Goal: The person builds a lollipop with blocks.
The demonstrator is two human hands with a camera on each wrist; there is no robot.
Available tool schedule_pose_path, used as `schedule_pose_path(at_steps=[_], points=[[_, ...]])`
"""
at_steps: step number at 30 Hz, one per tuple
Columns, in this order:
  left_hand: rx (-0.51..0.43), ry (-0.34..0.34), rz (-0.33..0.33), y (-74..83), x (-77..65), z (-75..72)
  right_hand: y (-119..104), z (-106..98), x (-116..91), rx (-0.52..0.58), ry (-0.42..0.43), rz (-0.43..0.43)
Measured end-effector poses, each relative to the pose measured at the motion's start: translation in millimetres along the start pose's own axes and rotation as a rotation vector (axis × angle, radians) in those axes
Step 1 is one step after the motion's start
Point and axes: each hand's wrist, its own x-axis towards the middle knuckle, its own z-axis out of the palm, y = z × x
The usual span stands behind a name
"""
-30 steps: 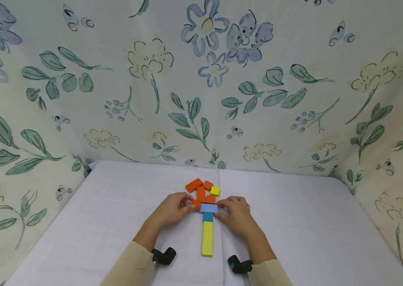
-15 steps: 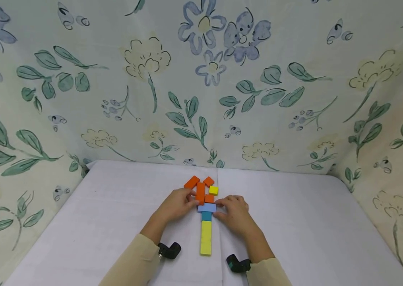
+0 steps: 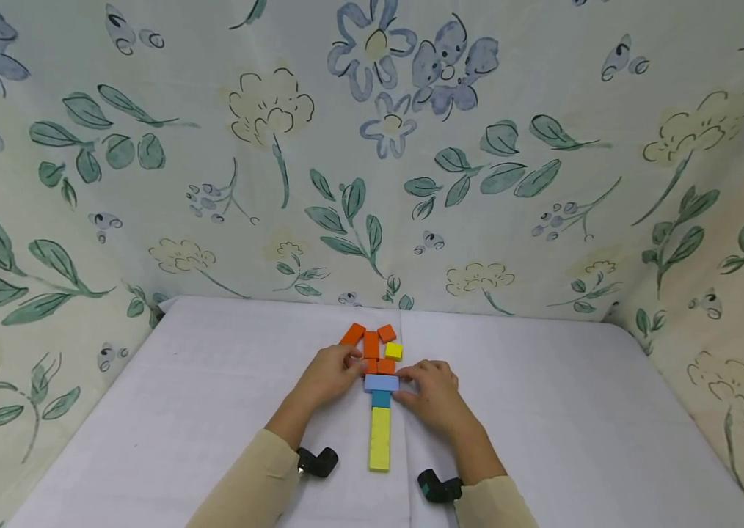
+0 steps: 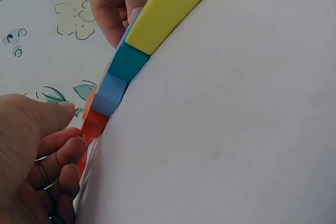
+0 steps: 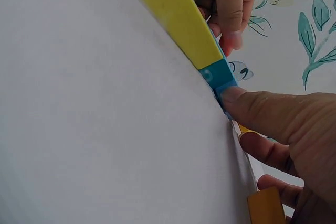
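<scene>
Thumb and curled fingers of my left hand (image 3: 329, 375) are at the left side of a small orange block (image 3: 369, 367). That block stands beside another orange block (image 3: 386, 367), just behind a light blue block (image 3: 381, 383). My right hand (image 3: 434, 392) holds the right end of the light blue block, its thumb on the near corner in the right wrist view. In front of it come a teal block (image 3: 381, 400) and a long yellow block (image 3: 379, 440), lined up towards me. A longer orange block (image 3: 371, 345) lies behind the small orange one.
Further back lie a tilted orange block (image 3: 353, 334), a small orange block (image 3: 387, 334) and a small yellow block (image 3: 394, 352). A white cloth (image 3: 213, 411) covers the table. Floral fabric (image 3: 372, 183) hangs behind it and at both sides. Black camera mounts sit on both wrists.
The small orange block has moved from the left into place behind the light blue block. The longer orange block has shifted back and the tilted one has turned. My right hand stays put.
</scene>
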Motion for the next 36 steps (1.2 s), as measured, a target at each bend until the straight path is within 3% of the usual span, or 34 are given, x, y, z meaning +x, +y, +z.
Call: schedule_pose_path(at_steps=[13, 36], points=[[-0.03, 0.057, -0.015, -0.2, -2.2, 2.8, -2.1, -1.7, -1.6, 0.01, 0.003, 0.004], [-0.002, 0.063, -0.024, 4.5, -3.5, 5.2, -0.7, -2.5, -0.6, 0.052, 0.011, 0.013]])
